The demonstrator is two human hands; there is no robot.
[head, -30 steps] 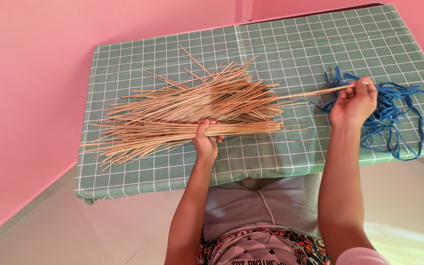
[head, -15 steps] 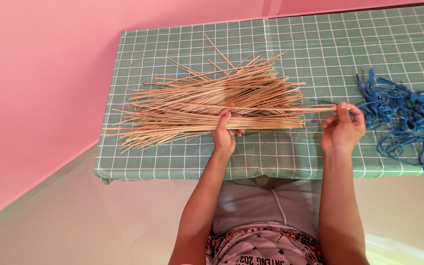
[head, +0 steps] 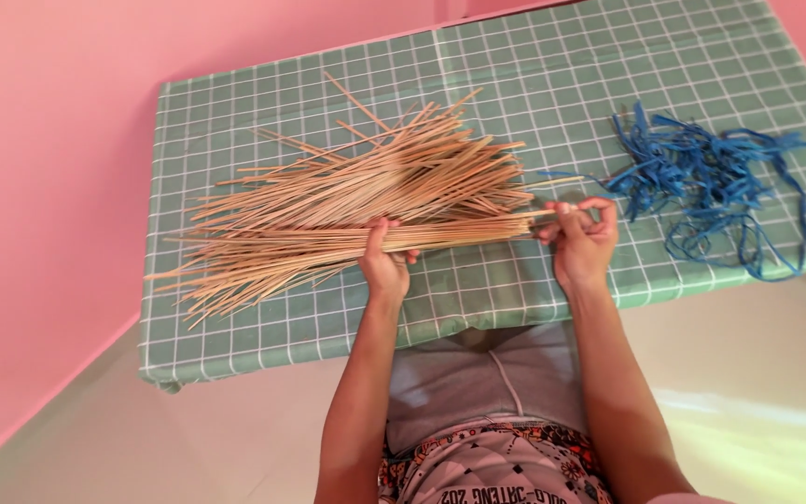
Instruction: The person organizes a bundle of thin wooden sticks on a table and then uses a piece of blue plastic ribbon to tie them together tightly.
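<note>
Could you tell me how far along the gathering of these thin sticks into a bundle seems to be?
Done: a small bundle is already gathered. In hand: the left hand grips its middle and the right hand pinches its right end. Left: most sticks lie loose in the fanned pile on the green checked tablecloth, and the blue strips lie untouched beside it.

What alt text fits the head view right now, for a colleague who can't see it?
A person's left hand grips a bundle of thin tan sticks at its middle while the right hand pinches its right end, over a green checked tablecloth. A larger loose pile of sticks lies just behind, and tangled blue cord lies to the right.
</note>
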